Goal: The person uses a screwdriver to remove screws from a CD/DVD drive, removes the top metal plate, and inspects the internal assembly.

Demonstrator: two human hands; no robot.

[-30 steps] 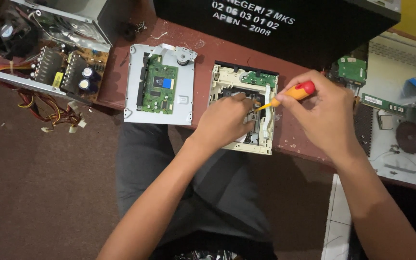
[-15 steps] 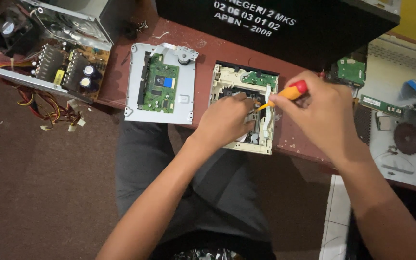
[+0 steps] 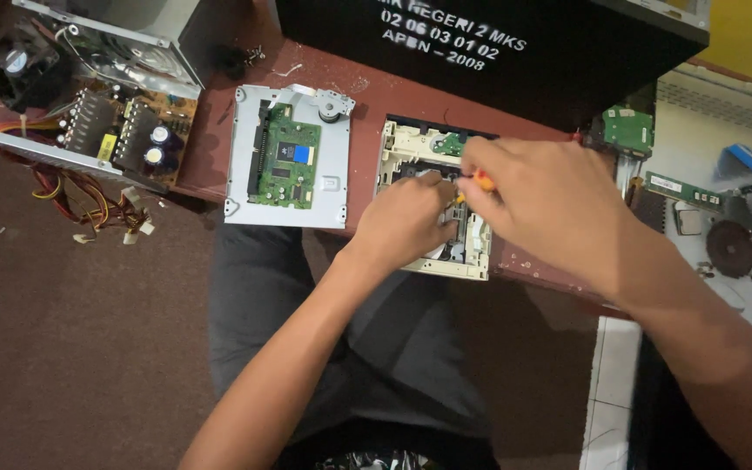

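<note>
Cream optical drive (image 3: 411,148) (lid off), hands (image 3: 406,222) over it; orange-handled screwdriver (image 3: 483,181)

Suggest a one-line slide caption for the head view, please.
Both hands, left and right, work a screwdriver into an opened optical drive.

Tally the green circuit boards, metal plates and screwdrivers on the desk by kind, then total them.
Green circuit boards: 3 (on the metal plate, in the opened drive, at the right edge)
Metal plates: 1
Screwdrivers: 1
Total: 5
</note>
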